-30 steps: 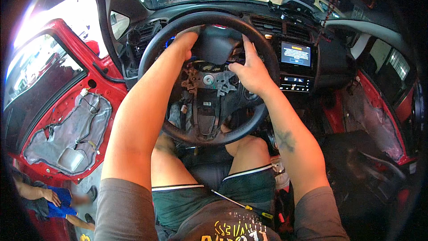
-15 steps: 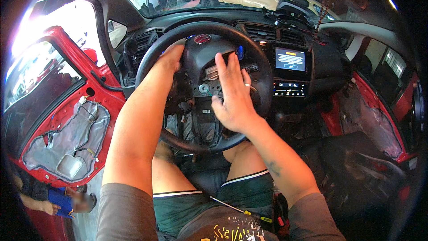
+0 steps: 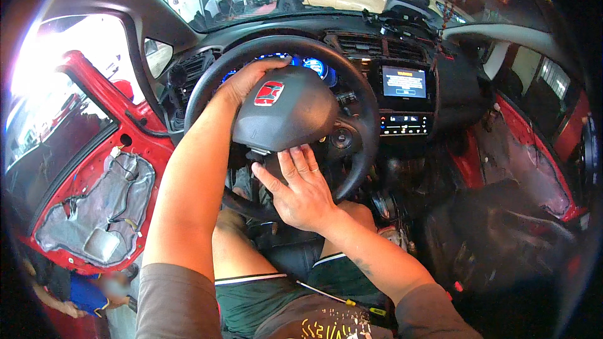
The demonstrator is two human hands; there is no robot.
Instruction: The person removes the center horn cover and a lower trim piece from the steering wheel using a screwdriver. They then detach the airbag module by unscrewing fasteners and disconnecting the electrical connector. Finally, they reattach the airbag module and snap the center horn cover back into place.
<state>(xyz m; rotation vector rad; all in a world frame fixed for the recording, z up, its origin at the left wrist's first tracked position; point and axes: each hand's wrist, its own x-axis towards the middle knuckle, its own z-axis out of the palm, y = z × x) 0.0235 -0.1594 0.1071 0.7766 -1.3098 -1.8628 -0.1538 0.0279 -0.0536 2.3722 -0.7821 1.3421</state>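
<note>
A dark grey steering wheel airbag cover [image 3: 295, 116] with a red emblem sits tilted over the hub of the black steering wheel [image 3: 370, 97]. My left hand [image 3: 251, 80] grips it at the upper left, with fingers running behind its top edge and partly hidden. Below it is my right hand [image 3: 301, 191], fingers stretched and spread, the tips touching the cover's lower edge. A small metal-looking piece shows under that edge at the left. Across my lap lies a screwdriver [image 3: 326, 294] with a yellow and black handle.
A lit screen [image 3: 404, 81] and climate panel [image 3: 405, 125] are to the right of the wheel. At left, the red door [image 3: 135, 110] stands open with its inner panel off; another person [image 3: 88, 292] is beside it. Loose dark parts lie on the dashboard.
The airbag cover has come down toward me and now hides the hub that was exposed. My right hand has moved down from the hub to the cover's lower edge; my left hand still holds the top.
</note>
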